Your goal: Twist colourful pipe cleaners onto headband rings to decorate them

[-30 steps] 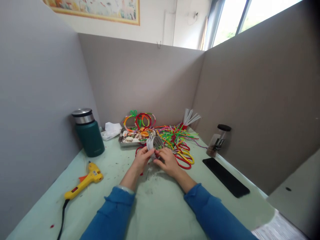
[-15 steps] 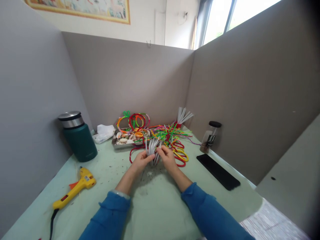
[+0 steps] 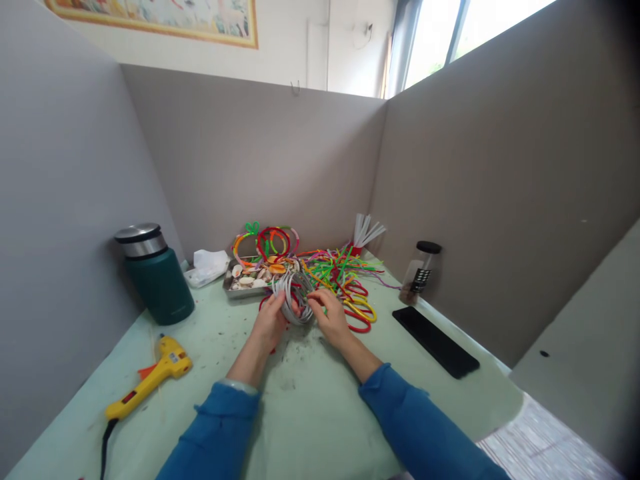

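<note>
A coil of thin grey wire or cord (image 3: pixel 295 308) is held up over the middle of the table. My left hand (image 3: pixel 273 321) grips the coil's left side, some fingers reaching inside the loop. At its right side, the fingers of my right hand (image 3: pixel 327 313) are pinched together; what lies between them is too small to make out. Behind the coil lies a heap of coloured pipe cleaners (image 3: pixel 340 267), and red and yellow bent loops (image 3: pixel 363 313) spread out to its right. A metal tray (image 3: pixel 245 292) of shells stands just behind my left hand.
At left stand a green bottle (image 3: pixel 160 283) and a yellow glue gun (image 3: pixel 150 380) with its cord. Tissues (image 3: pixel 209 261) lie beside the tray. To the right are a clear jar (image 3: pixel 420 273) and a black flat object (image 3: pixel 435 341). Grey partitions (image 3: pixel 250 153) enclose the table.
The coil has turned so its round opening faces me more, and it has shifted slightly left. My left hand has moved left with it; my right hand stays at its right side.
</note>
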The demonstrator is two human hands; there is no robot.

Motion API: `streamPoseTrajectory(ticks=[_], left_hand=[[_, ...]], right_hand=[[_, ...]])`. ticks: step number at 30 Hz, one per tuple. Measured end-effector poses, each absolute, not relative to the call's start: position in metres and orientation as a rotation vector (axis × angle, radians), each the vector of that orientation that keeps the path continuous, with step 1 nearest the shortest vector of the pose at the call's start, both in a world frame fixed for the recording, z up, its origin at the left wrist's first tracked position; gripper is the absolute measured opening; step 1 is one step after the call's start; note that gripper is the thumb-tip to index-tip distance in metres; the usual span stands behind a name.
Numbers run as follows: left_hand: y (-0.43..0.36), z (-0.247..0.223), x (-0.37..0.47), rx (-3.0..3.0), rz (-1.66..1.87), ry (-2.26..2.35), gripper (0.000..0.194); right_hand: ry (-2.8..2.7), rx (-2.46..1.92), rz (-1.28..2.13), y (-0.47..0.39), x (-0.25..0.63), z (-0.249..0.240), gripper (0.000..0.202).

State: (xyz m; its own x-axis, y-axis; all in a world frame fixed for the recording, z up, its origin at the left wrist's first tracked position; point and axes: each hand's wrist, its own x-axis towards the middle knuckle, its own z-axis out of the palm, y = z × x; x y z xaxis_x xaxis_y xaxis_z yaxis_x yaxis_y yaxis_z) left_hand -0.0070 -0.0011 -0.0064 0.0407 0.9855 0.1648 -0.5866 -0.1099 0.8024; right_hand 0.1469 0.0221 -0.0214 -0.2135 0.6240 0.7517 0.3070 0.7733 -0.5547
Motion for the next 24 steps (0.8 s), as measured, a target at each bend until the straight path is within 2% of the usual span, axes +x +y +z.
streamPoseTrajectory(ticks=[4, 8, 14, 21, 24], left_hand=[[-0.002, -0.002, -0.014, 0.795, 1.468, 0.475, 0.021], [-0.003, 0.001, -0.02, 0.695, 1.461, 0.454, 0.027], [-0.004, 0.003, -0.03, 0.56, 1.455, 0.388, 0.029], [-0.006, 0.006, -0.031, 0.61, 1.449, 0.421, 0.031], [-0.008, 0.009, -0.028, 0.662, 1.445, 0.441, 0.04]], right_hand=[[-1.945, -0.728, 0.227, 0.029, 0.156, -0.027, 0.014], [-2.162, -0.728, 0.074, 0.031, 0.157, -0.034, 0.018], [-2.323, -0.639, -0.039, 0.031, 0.159, -0.029, 0.013], [-2.329, -0.508, -0.086, 0.02, 0.158, -0.017, 0.023], [-2.279, -0.522, -0.098, 0.013, 0.154, -0.015, 0.023]])
